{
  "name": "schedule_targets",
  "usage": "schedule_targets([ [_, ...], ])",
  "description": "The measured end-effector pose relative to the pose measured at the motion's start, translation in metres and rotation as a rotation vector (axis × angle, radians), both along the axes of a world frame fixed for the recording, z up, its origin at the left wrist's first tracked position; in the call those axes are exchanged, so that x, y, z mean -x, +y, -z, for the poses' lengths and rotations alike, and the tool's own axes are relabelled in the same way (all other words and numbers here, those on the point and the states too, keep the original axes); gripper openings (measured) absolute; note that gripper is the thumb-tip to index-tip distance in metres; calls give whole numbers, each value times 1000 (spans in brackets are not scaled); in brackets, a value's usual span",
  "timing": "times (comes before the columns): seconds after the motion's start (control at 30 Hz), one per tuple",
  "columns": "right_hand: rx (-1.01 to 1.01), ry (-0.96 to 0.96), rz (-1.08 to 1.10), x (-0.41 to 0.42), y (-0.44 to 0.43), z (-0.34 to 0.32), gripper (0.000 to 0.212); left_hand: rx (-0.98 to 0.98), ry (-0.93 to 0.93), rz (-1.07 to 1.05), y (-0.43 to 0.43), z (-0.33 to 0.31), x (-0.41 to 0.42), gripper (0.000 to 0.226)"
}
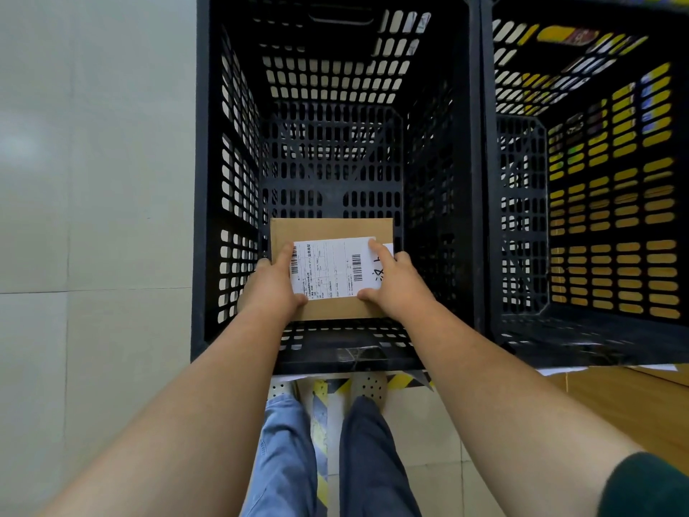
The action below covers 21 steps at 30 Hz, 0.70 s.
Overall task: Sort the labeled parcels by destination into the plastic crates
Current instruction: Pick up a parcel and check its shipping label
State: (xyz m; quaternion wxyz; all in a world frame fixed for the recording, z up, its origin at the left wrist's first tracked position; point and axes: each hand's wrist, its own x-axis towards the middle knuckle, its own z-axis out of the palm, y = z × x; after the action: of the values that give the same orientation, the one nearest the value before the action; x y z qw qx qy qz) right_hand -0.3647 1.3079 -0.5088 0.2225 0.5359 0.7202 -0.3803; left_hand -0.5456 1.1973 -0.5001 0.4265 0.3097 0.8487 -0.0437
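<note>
Cardboard-brown and flat, the parcel (332, 229) sits low inside the black plastic crate (203, 188) on the left, near its front wall, with its white shipping label (328, 270) facing up. The left hand (274, 283) grips the parcel's left edge and the right hand (397, 285) its right edge, each with a thumb curled over the top onto the label. Whether the box already rests on the crate floor cannot be told. This looks like the placing step; next would be letting the box settle flat, loosening both grips and lifting the arms clear of the rim. Nothing else shows in this crate. The neighbouring crate (522, 225) stands touching on the right, with yellow and orange shapes visible through its slots.
</note>
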Motion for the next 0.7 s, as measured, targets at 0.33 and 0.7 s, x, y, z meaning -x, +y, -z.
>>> schedule_targets([
  [0.33,10,-49,8,6,-1,2,100,-5,-7,1,1,-1,0,101],
  [0.7,-14,-36,0,0,-6,-32,97,-114,41,3,-8,-35,1,70],
])
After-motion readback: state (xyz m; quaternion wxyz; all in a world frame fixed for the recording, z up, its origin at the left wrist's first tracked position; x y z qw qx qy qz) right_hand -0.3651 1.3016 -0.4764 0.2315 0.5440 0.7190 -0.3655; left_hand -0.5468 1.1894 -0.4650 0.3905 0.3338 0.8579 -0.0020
